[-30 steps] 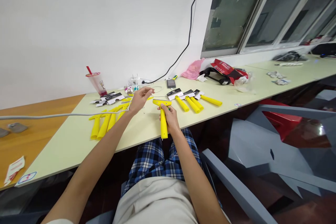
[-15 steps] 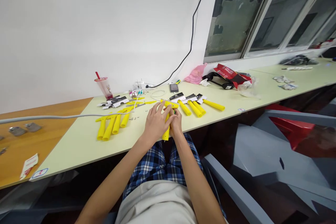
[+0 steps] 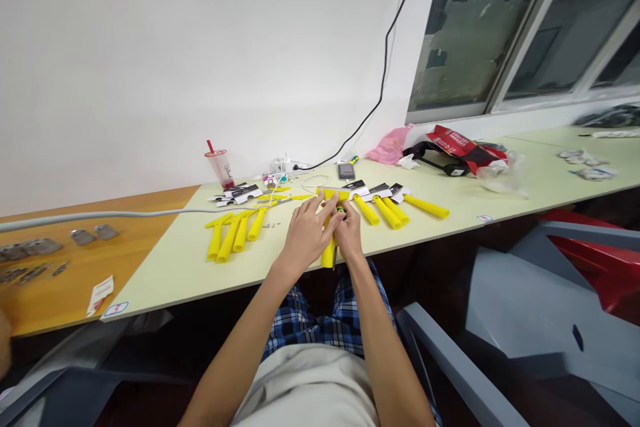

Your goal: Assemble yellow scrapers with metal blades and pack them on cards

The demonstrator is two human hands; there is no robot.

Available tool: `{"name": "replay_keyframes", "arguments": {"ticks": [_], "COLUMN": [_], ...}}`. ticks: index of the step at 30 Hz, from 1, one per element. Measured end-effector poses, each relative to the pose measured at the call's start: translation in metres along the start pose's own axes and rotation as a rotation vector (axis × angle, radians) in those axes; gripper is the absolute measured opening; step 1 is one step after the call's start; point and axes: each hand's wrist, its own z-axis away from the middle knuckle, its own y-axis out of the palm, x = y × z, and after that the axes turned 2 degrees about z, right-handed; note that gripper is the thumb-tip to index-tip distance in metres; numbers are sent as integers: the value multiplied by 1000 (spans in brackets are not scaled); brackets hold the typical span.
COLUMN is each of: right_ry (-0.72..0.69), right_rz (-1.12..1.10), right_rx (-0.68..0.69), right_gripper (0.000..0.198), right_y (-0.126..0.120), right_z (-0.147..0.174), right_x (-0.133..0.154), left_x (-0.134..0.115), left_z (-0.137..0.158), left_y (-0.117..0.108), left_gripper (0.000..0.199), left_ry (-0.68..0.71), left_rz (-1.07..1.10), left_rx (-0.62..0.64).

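My left hand [image 3: 311,227] is closed on a yellow T-shaped scraper [image 3: 328,255], its fingers lying over the crosspiece, with the tube handle pointing down toward me at the table's front edge. Close beside it, my right hand [image 3: 348,230] is wrapped round a screwdriver [image 3: 341,211] with a green and black grip; a thin dark shaft shows below the hand. Several yellow scrapers [image 3: 230,240] lie to the left of my hands. More scrapers [image 3: 395,213] with black-and-white cards lie to the right. Small screws [image 3: 270,225] are scattered left of my hands.
A plastic cup with red straw [image 3: 220,170], plugs [image 3: 281,167] and a phone-like device [image 3: 346,171] stand along the wall. A grey cable [image 3: 125,214] crosses from the left. Metal parts [image 3: 95,233] lie on the orange table. Part of another person shows at the left edge.
The view has swung left, so the table's things sit further right and more metal parts show. Both hands stay at the scraper; the screwdriver's shaft now shows more below the right hand.
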Motion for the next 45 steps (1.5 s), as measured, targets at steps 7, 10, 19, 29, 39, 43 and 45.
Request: {"name": "replay_keyframes", "arguments": {"ticks": [7,10,19,29,39,43,45], "right_ry": [-28,15,146,30,-154,-93,-72], "right_rz": [-66,-69,-53,-93,-212,-249,-273], "right_rx": [105,154,193,4,-354,-452,-401], "right_gripper": [41,38,40,42,28,24,24], "right_y": [3,5,10,-1,-26,-29,-32], "right_z": [4,9,18,30,9,2,-1], "right_x": [30,38,42,69,79,61,49], "left_x": [2,4,11,15,28,29,29], "left_z": [17,29,45,42,50,50,50], "left_y": [-8,3,39,21,-14,-14,-14], "left_gripper": [66,73,58,58,41,41,41], "left_ry": [-52,-116,-246,-495,-366,-347,-343], "left_rz": [602,815,1129,1608,1922,1925,1919], "left_rx": [-110,-179,-346,-435,-320,-316,-315]}}
